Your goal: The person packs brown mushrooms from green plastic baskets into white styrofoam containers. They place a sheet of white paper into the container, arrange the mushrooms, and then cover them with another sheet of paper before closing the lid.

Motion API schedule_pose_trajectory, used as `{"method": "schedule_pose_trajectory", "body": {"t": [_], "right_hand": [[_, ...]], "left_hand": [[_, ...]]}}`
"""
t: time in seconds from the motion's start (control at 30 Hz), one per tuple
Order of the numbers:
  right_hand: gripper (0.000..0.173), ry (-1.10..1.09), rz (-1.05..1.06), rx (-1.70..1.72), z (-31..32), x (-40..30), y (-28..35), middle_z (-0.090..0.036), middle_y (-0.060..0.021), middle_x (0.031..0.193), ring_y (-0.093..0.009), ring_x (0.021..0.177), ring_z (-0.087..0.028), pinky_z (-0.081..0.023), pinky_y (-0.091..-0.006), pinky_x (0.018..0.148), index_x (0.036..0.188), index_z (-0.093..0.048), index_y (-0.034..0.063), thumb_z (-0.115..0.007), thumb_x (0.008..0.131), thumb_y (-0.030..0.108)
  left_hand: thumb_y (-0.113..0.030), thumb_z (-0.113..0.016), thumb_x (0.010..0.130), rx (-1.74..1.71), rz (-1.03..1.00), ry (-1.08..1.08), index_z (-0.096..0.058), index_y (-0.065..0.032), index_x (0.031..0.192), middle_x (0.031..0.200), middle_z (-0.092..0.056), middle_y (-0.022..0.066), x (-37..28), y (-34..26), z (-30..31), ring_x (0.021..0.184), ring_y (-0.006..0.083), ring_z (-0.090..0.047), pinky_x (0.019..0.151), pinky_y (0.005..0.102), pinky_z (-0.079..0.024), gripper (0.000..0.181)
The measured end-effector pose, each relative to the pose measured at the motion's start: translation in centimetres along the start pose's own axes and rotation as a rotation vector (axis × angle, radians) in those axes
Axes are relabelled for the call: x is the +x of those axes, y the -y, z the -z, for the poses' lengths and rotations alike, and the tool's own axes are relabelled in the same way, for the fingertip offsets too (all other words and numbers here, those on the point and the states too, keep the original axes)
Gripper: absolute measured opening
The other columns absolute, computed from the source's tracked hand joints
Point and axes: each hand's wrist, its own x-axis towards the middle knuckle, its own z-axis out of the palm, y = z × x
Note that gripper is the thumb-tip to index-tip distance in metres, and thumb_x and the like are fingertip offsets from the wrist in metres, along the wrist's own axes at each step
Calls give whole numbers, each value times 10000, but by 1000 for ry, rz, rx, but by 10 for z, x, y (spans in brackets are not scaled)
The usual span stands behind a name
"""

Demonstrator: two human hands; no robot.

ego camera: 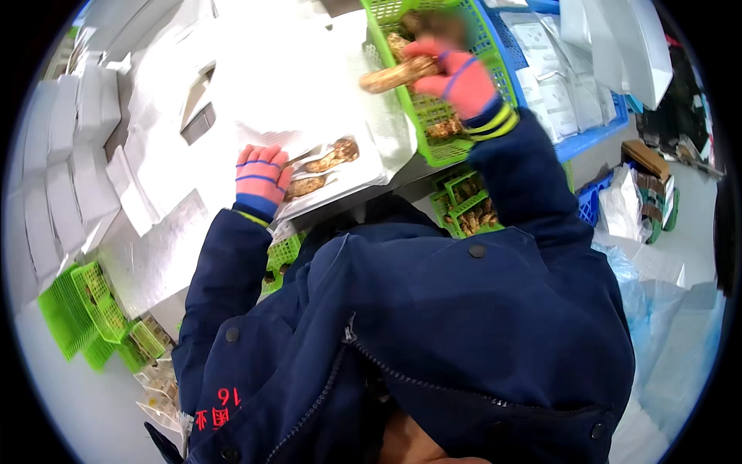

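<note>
My right hand [458,75], in a pink and blue knit glove, grips a long pale-brown mushroom [397,76], its stem pointing left. It hangs above a green perforated plastic basket [429,152], where more mushrooms lie, one of them a scaly brown mushroom [445,128]. My left hand [261,177], gloved alike, rests at the left end of a white paper-lined tray [362,177]. Beside its fingers, a mushroom with a brown cap [336,156] and another mushroom [304,187] lie in the tray. What is under the left palm is hidden.
A blue plastic crate [591,136] with white printed packets stands at the right. White foam boxes [75,133] are stacked at the left on the metal table [162,249]. Below the table edge are green baskets of mushrooms [472,206]; more green crates [98,307] stand lower left.
</note>
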Motion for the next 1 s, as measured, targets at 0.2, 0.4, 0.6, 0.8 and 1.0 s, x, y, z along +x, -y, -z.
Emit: {"method": "schedule_pose_trajectory", "body": {"t": [0.2,0.4,0.6,0.8,1.0], "right_hand": [[327,119,223,-633,-137,14,-40,-603,-111,1000,-298,1024,-526,-399,-390,864,941,-584,122,-619,617,97],[321,332,368,-1224,-142,13,-52,-585,-91,1053,-281,1082,-505,-390,-393,897,951,-599,104,-623,631,120],[252,241,242,-1331,-146,-3,-36,-616,-71,930,-246,1002,-534,-394,-376,864,891,-605,125,-588,643,162],[326,219,100,-1456,-164,-15,-62,-580,-132,1088,-261,1069,-512,-334,-405,956,1010,-584,70,-486,728,204],[232,-88,260,-1146,-121,17,-17,-572,-112,978,-248,938,-527,-396,-389,837,911,-573,85,-520,707,182]], "left_hand": [[-230,-585,741,-16,12,13,-617,-107,885,948,-599,69,7,1,-2,952,239,-543,952,430,-323,192],[-220,-539,782,11,82,112,-596,-90,1014,978,-606,82,5,-3,-2,946,232,-556,968,427,-318,272],[-138,-543,736,-10,-27,80,-538,-55,1105,1134,-530,133,13,-3,-12,1052,294,-496,904,403,-384,378],[-134,-527,732,-19,-49,287,-532,-68,1116,1158,-518,113,27,-4,-5,1074,292,-482,895,404,-395,389],[-199,-650,675,87,-1,-112,-466,-83,1214,1264,-443,149,38,33,35,1148,345,-418,950,423,-350,581]]}}
